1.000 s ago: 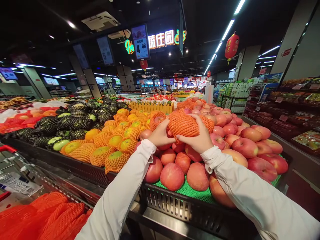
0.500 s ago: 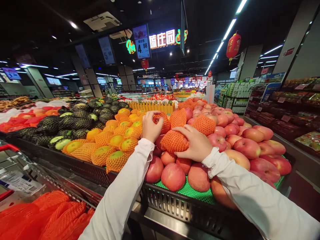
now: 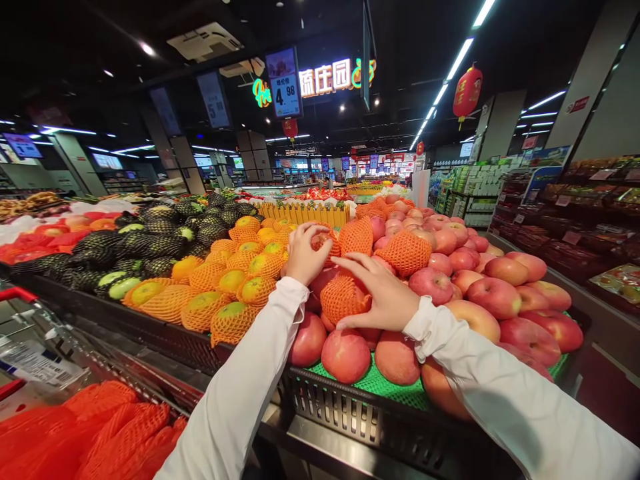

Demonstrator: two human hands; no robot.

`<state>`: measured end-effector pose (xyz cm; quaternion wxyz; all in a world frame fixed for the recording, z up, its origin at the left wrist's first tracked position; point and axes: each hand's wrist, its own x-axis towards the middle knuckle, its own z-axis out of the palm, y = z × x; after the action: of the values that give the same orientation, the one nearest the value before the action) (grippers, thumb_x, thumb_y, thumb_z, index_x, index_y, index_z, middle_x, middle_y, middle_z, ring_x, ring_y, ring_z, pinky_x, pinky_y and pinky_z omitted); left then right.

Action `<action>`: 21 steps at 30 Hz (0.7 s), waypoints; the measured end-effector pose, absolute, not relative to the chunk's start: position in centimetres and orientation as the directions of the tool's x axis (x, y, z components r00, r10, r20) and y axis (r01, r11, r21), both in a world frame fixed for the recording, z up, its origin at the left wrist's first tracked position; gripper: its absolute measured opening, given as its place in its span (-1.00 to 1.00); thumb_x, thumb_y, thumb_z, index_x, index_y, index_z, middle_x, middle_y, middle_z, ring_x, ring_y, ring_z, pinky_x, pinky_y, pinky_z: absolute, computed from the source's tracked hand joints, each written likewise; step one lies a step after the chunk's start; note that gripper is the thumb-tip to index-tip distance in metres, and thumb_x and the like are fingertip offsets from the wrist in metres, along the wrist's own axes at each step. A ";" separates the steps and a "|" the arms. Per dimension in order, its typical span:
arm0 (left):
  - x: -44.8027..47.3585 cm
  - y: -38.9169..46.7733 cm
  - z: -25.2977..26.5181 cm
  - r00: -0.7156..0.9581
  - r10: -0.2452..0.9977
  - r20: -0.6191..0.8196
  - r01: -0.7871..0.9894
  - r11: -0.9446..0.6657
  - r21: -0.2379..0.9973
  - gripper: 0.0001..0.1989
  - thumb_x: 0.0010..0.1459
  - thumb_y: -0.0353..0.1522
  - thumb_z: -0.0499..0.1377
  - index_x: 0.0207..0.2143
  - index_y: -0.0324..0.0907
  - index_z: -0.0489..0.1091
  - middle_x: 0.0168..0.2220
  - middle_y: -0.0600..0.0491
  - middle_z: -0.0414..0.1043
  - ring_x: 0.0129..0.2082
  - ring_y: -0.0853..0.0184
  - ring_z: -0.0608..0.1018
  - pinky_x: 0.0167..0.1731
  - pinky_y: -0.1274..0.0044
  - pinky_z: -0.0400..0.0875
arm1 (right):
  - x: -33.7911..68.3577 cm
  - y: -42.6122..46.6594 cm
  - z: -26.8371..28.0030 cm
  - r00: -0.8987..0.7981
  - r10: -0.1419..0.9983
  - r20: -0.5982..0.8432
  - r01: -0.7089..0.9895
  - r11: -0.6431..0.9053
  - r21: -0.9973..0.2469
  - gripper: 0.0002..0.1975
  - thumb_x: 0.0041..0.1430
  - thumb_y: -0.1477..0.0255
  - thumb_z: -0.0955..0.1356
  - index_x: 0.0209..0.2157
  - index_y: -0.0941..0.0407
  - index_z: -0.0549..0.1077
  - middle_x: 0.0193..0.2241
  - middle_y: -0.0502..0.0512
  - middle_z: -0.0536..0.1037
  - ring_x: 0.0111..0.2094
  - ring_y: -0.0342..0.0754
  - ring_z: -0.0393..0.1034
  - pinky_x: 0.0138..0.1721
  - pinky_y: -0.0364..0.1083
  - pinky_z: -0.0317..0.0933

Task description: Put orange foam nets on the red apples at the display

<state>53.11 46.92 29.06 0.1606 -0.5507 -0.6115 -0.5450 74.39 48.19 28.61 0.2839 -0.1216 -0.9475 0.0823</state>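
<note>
An apple in an orange foam net (image 3: 345,300) rests on bare red apples (image 3: 347,355) in the near part of the display. Around its right side my right hand (image 3: 383,293) is open, index finger stretched over the top and thumb low in front. My left hand (image 3: 306,255) is just up and left of that apple, fingers curved and thumb apart, with nothing visible in it. Behind the left hand, another netted apple (image 3: 327,241) is partly hidden. More netted apples (image 3: 356,237) lie beyond my fingers.
Netted oranges (image 3: 233,280) and dark-netted green produce (image 3: 160,230) lie to the left. A black slotted crate wall (image 3: 340,407) borders the apples in front. Lower left, red netting (image 3: 90,433) fills a shopping cart (image 3: 20,293). Packaged-goods shelves (image 3: 575,207) stand at right.
My right hand's fingers have spread and loosened around the netted apple, its index finger reaching further left. That apple has turned and sits slightly lower. My left hand has shifted slightly right.
</note>
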 end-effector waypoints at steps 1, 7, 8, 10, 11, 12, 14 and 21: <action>53.0 47.0 29.0 -0.347 0.500 0.794 0.845 -0.200 0.496 -0.78 0.09 -0.35 0.19 -0.18 -0.11 0.50 0.00 -0.05 0.39 0.11 0.11 0.34 0.22 0.20 0.12 | 74.5 48.0 29.0 -0.756 0.275 0.594 0.162 0.958 -0.236 0.05 -0.15 -0.14 0.43 0.33 0.00 0.11 0.23 0.17 0.11 0.24 0.02 0.12 0.31 0.13 0.11; 52.6 47.3 28.7 -0.411 0.491 0.768 0.822 -0.164 0.545 -0.79 0.09 -0.37 0.16 -0.20 -0.15 0.48 -0.04 -0.08 0.41 0.06 0.12 0.38 0.20 0.20 0.15 | 74.4 47.5 29.7 -0.694 0.320 0.645 0.096 0.929 -0.358 -0.51 0.31 0.06 0.14 -0.12 0.12 0.49 -0.10 0.04 0.46 -0.06 -0.24 0.34 0.11 -0.07 0.24; 52.5 47.3 28.7 -0.415 0.496 0.763 0.821 -0.158 0.549 -0.79 0.09 -0.37 0.16 -0.21 -0.16 0.49 -0.04 -0.08 0.40 0.06 0.12 0.38 0.20 0.20 0.15 | 74.2 47.5 29.4 -0.751 0.288 0.595 0.088 0.936 -0.342 -0.51 0.34 0.11 0.11 -0.15 0.12 0.50 -0.10 0.03 0.46 -0.06 -0.24 0.34 0.12 -0.06 0.23; 52.5 47.4 28.7 -0.422 0.508 0.751 0.817 -0.146 0.558 -0.79 0.10 -0.35 0.16 -0.20 -0.16 0.50 -0.03 -0.10 0.39 0.07 0.11 0.37 0.20 0.19 0.15 | 73.7 47.6 28.7 -0.842 0.200 0.501 0.059 0.957 -0.284 -0.58 0.34 0.19 0.14 -0.08 0.10 0.50 0.01 0.01 0.42 0.07 -0.20 0.29 0.26 0.00 0.16; 52.5 47.5 28.7 -0.427 0.512 0.745 0.814 -0.140 0.564 -0.78 0.10 -0.35 0.16 -0.20 -0.17 0.50 -0.02 -0.10 0.38 0.08 0.11 0.37 0.20 0.19 0.15 | 73.4 47.6 28.3 -0.869 0.172 0.464 0.053 0.965 -0.258 -0.60 0.32 0.22 0.17 -0.01 0.09 0.48 0.08 0.00 0.37 0.17 -0.16 0.23 0.34 0.04 0.09; 52.4 47.6 28.6 -0.432 0.516 0.740 0.811 -0.137 0.569 -0.78 0.10 -0.35 0.16 -0.19 -0.18 0.50 -0.01 -0.11 0.38 0.08 0.11 0.37 0.20 0.19 0.15 | 73.2 47.6 28.0 -0.886 0.162 0.434 0.059 0.969 -0.242 -0.60 0.30 0.25 0.20 0.06 0.07 0.45 0.14 -0.01 0.31 0.24 -0.12 0.15 0.40 0.08 0.01; 52.4 47.7 28.6 -0.437 0.523 0.732 0.806 -0.133 0.576 -0.77 0.10 -0.35 0.17 -0.19 -0.18 0.50 0.00 -0.12 0.36 0.09 0.10 0.37 0.20 0.19 0.14 | 73.0 47.6 27.6 -0.901 0.185 0.391 0.100 0.968 -0.228 -0.56 0.28 0.27 0.22 0.14 0.04 0.39 0.21 -0.02 0.22 0.31 -0.06 0.02 0.43 0.15 -0.08; 53.6 46.2 29.5 -0.218 0.477 0.851 0.890 -0.260 0.374 -0.81 0.14 -0.32 0.14 -0.21 -0.13 0.48 0.11 -0.05 0.33 0.16 0.13 0.28 0.22 0.21 0.09 | 73.7 48.2 28.3 -0.866 0.213 0.452 0.067 0.946 -0.317 -0.51 0.27 0.15 0.23 0.16 0.05 0.37 0.17 0.03 0.27 0.22 -0.16 0.15 0.38 0.03 0.05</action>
<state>53.56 46.19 29.46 0.1961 -0.5936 -0.5759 -0.5268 73.69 48.19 28.33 0.2481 -0.0734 -0.9547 0.1467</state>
